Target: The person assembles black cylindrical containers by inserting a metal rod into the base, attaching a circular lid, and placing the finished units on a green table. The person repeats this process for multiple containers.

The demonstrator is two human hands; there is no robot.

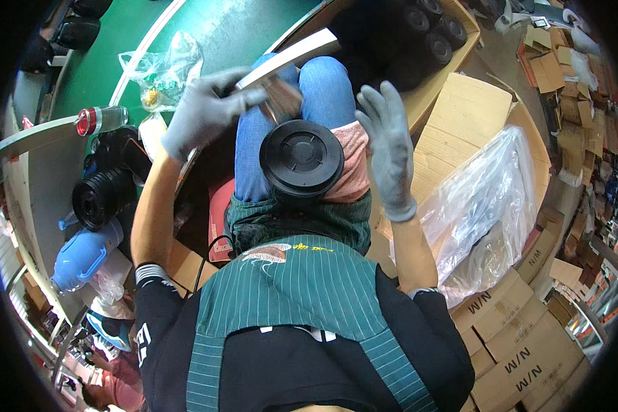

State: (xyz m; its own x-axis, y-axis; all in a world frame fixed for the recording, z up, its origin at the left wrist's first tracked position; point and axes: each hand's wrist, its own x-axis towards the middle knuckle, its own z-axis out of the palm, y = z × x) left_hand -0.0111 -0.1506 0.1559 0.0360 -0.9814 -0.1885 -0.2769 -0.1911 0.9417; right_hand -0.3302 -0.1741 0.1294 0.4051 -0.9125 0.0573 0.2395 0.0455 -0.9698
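Observation:
Between my thighs sits a round black part [301,156], its flat disc-like top facing up. My left hand [209,113], in a grey glove, is closed around one end of a brush [292,58]. The brush has a long, pale, slightly curved back, and its brown bristles are smeared by motion just above the black part. To the right, my gloved right hand [390,147] is raised with its fingers stretched out and nothing in it. A pink cloth [350,154] lies over my right thigh, beside the black part.
Ahead right, a cardboard box [453,51] holds several black round parts. An open carton [470,110] with clear plastic stands at my right, near stacked cartons [522,357]. On the left are a plastic bag [165,72], a glass jar [103,120], black ribbed parts [103,196] and a blue jug [86,257].

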